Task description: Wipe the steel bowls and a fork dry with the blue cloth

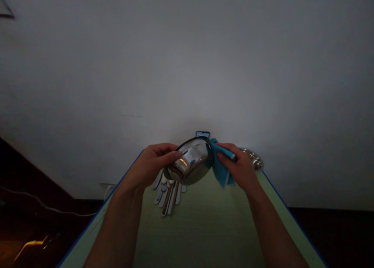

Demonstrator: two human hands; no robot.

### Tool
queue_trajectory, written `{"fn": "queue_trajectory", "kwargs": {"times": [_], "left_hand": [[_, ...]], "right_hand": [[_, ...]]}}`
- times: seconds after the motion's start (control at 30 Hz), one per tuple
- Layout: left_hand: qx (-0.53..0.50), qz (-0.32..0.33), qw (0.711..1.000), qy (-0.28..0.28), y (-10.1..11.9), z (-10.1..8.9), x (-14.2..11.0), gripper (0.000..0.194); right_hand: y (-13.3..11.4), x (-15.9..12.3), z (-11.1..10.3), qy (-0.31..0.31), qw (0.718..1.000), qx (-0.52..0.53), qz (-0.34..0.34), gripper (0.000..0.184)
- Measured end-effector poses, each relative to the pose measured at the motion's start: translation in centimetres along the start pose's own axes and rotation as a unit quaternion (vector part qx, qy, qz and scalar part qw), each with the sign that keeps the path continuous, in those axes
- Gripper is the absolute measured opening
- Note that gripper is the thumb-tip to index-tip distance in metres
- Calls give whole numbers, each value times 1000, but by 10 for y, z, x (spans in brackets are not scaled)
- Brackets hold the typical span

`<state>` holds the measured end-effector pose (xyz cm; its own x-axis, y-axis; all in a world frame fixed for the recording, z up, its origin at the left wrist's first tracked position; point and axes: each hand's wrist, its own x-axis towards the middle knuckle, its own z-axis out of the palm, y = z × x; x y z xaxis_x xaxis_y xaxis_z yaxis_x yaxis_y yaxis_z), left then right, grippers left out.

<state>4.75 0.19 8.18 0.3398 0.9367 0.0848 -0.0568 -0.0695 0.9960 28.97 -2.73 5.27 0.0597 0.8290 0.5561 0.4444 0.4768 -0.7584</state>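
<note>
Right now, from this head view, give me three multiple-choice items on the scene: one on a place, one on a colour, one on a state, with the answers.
1. Where does the cutlery lie?
A) On the floor
B) On the green table top
C) On a shelf

2. What colour is the cloth in the right hand?
A) Yellow
B) Red
C) Blue

3. What state is the metal bowl in?
A) Lifted in the air, gripped by the left hand
B) Standing on the table top
C) Lying on the floor

Answers:
1. B: the pieces lie side by side on the green surface.
2. C: the cloth shows blue where it hangs below the fingers.
3. A: the bowl is raised above the table, held between both hands.
</note>
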Motion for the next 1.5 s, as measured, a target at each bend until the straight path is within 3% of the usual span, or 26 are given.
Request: {"fn": "queue_trajectory", "kwargs": {"times": [0.17, 0.27, 0.43, 0.67, 1.5], "left_hand": [[2, 19, 1000, -7, 0, 2, 0, 15], [1, 17, 1000, -13, 3, 4, 0, 16], [0, 17, 1000, -12, 9, 9, -2, 16], [-22, 24, 999, -9, 15, 15, -4, 15], [58, 115, 985, -116, 11, 12, -9, 14]], "right_hand": [[-14, -8, 3, 88, 975, -110, -172, 31], [-24, -14, 5, 76, 954, -155, -247, 42], [-39, -19, 8, 27, 926, -224, -303, 52], [-46, -19, 9, 13, 909, -267, -320, 52], [-44, -20, 9, 5, 922, -270, -277, 56]]}}
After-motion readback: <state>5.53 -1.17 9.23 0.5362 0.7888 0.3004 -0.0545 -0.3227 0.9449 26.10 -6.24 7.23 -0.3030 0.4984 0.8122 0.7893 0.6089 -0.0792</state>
